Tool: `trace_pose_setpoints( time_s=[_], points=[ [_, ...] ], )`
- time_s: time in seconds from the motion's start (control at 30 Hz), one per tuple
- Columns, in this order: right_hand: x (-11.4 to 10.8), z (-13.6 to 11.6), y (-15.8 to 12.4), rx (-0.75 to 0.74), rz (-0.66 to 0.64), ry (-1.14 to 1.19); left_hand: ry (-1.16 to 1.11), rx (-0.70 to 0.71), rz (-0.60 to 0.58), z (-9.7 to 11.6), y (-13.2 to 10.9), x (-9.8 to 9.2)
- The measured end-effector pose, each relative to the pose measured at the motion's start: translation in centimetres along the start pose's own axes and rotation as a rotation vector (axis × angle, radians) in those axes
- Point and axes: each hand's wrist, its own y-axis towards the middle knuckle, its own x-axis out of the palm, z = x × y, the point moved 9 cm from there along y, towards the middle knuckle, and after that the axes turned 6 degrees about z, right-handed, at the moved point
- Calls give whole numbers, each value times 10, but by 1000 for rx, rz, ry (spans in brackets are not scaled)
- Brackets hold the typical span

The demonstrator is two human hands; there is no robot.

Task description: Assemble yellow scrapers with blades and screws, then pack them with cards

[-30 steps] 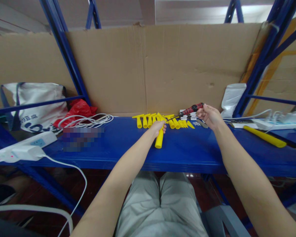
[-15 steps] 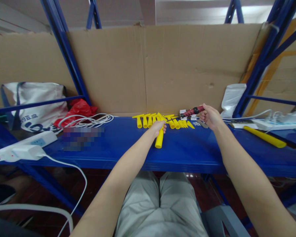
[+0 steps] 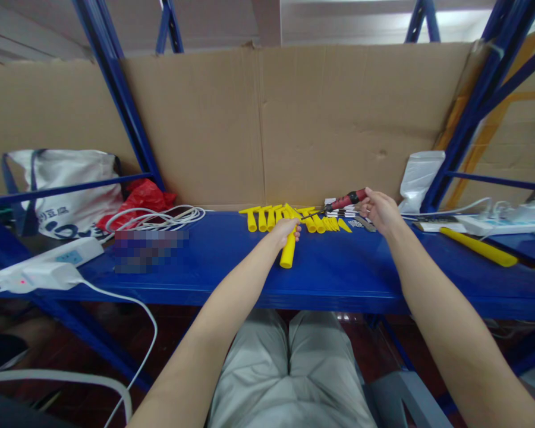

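Note:
My left hand point(image 3: 286, 229) is closed round a yellow plastic tube point(image 3: 288, 252) that lies on the blue shelf point(image 3: 232, 261). Its upper end reaches into a row of several yellow plastic pieces point(image 3: 267, 216) at the back of the shelf. My right hand point(image 3: 380, 211) grips the end of a red and black screwdriver point(image 3: 345, 201). The thin metal tip points left toward the yellow pieces just beyond my left hand. The tool hangs low, close above the shelf.
A long yellow tube point(image 3: 479, 246) and a white power strip point(image 3: 499, 226) lie at the right. White cables point(image 3: 160, 216), a red bag point(image 3: 140, 199), a white tote bag point(image 3: 66, 190) and another power strip point(image 3: 49, 261) sit at the left. A cardboard wall point(image 3: 294, 119) stands behind.
My right hand has lowered the screwdriver slightly, bringing it closer to the shelf. My left hand and the yellow tube have stayed still.

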Motion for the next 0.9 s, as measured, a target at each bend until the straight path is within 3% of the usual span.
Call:
trace_pose_setpoints(
  time_s=[0.17, 0.53, 0.9],
  points=[
    [-4, 5, 3, 8, 13, -55, -3, 0, -4, 0, 1, 0],
    [8, -2, -2, -9, -116, -30, -7, -1, 4, 0, 0, 0],
    [-2, 3, 4, 4, -26, -15, -11, 1, 9, -1, 1, -1]
  ],
)
